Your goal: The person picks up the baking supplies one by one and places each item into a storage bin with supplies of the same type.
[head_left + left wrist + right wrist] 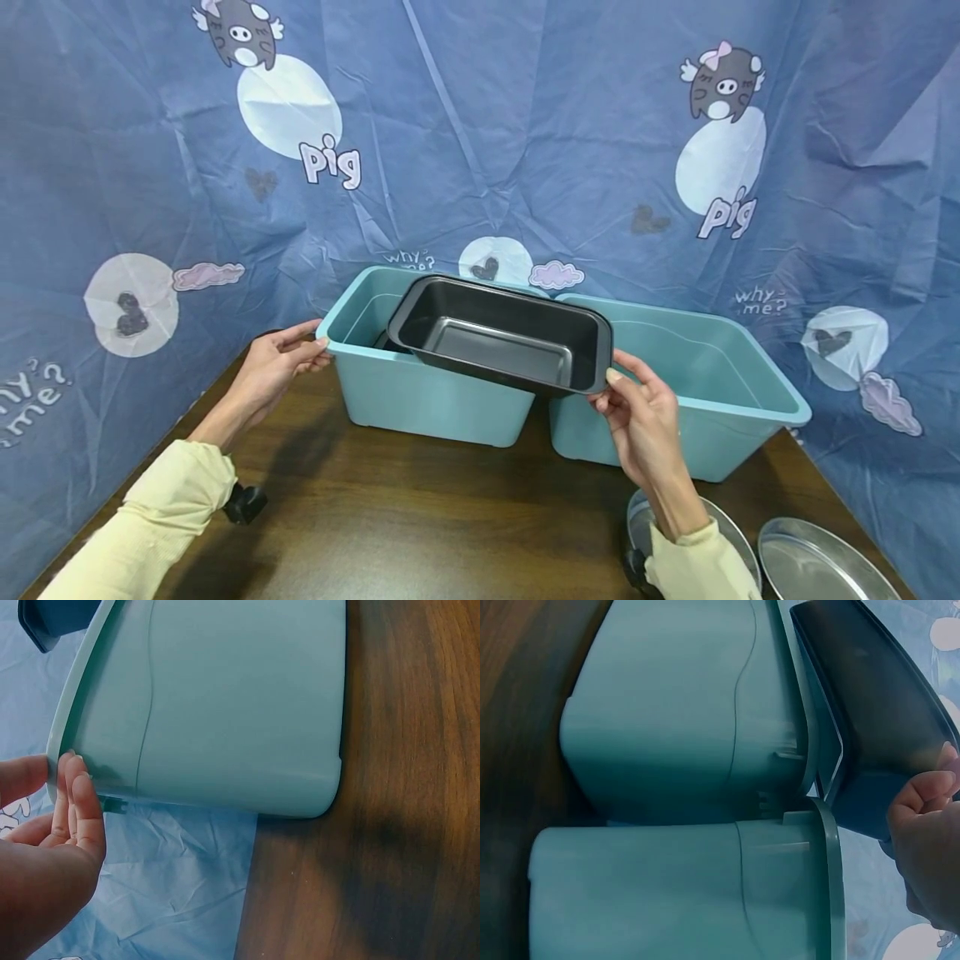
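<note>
Here the right hand (643, 410) pinches the rim of a dark, smooth, rectangular loaf pan (501, 343), thumb on top, holding it tilted above the left bin (420, 392) and its inner rim. The left hand (277, 367) rests with nearly straight fingers on that bin's outer corner. Both bins are matte teal plastic with rounded corners; the right bin (712, 392) stands just beside the first on a dark wood-grain worktop (420, 517). Something dark lies inside the left bin, mostly hidden by the pan. Two shiny round metal tins (813, 562) are cut off at the bottom edge.
</note>
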`<state>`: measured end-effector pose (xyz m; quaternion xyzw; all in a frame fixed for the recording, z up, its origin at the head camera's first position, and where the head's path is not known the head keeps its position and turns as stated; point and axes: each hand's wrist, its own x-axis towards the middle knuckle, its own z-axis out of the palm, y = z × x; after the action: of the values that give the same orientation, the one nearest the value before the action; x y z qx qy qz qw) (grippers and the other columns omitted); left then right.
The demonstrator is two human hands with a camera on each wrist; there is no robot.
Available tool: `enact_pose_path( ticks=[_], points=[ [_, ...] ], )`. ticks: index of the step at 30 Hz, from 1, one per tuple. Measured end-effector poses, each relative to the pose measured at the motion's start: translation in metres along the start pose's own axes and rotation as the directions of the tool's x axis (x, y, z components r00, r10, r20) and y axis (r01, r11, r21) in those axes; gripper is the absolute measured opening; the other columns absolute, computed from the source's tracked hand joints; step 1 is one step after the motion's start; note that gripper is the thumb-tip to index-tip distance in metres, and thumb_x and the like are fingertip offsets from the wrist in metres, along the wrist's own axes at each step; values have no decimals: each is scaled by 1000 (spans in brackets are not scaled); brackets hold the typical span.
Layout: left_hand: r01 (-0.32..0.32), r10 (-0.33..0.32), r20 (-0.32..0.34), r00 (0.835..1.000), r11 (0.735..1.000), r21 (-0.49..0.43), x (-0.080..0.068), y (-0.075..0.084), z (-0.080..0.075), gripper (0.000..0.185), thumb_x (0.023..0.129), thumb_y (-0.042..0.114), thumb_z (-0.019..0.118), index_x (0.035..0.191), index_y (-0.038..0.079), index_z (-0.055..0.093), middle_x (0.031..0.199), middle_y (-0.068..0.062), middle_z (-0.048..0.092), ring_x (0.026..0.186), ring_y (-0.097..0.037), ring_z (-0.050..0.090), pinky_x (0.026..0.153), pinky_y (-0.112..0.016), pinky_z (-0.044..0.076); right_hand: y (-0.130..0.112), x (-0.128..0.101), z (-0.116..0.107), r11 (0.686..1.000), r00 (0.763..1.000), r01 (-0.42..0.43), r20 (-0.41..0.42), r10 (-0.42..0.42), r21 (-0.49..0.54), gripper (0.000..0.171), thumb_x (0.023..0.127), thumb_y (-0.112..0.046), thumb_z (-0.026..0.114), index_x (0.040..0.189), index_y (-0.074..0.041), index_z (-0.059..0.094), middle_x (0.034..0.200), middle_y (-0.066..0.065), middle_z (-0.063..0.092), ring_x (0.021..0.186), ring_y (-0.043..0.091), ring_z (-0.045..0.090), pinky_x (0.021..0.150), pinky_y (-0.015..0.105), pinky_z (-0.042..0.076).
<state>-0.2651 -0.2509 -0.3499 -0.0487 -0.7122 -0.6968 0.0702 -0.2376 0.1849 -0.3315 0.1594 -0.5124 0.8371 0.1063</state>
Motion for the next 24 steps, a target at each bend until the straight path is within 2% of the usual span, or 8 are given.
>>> enact_pose_path(
  ticks=[6, 18, 24],
  points=[
    [0, 0, -2, 1000, 1000, 15, 1, -1, 0, 61, 105, 7, 60, 153, -16, 32, 85, 9, 71, 77, -3, 67, 71, -18, 55, 1, 7, 4, 1000, 1000, 23, -9, -23, -3, 23, 102, 13, 46, 121, 5, 57, 72, 8, 72, 55, 9, 63, 62, 22, 58],
    [3, -3, -7, 1000, 1000, -27, 0, 0, 1, 62, 104, 5, 60, 153, -17, 29, 85, 9, 71, 76, -3, 68, 71, -18, 55, 9, 21, 12, 1000, 1000, 15, -14, -15, 17, 24, 102, 12, 46, 125, 8, 53, 72, 10, 71, 56, 11, 63, 61, 21, 57],
    [2, -2, -4, 1000, 1000, -18, 0, 0, 1, 62, 105, 6, 60, 153, -17, 29, 86, 9, 71, 77, -3, 68, 72, -19, 55, 15, 28, 16, 1000, 1000, 4, -31, -3, 22, 24, 102, 12, 46, 124, 8, 52, 71, 9, 70, 55, 11, 62, 61, 22, 57]
  ],
)
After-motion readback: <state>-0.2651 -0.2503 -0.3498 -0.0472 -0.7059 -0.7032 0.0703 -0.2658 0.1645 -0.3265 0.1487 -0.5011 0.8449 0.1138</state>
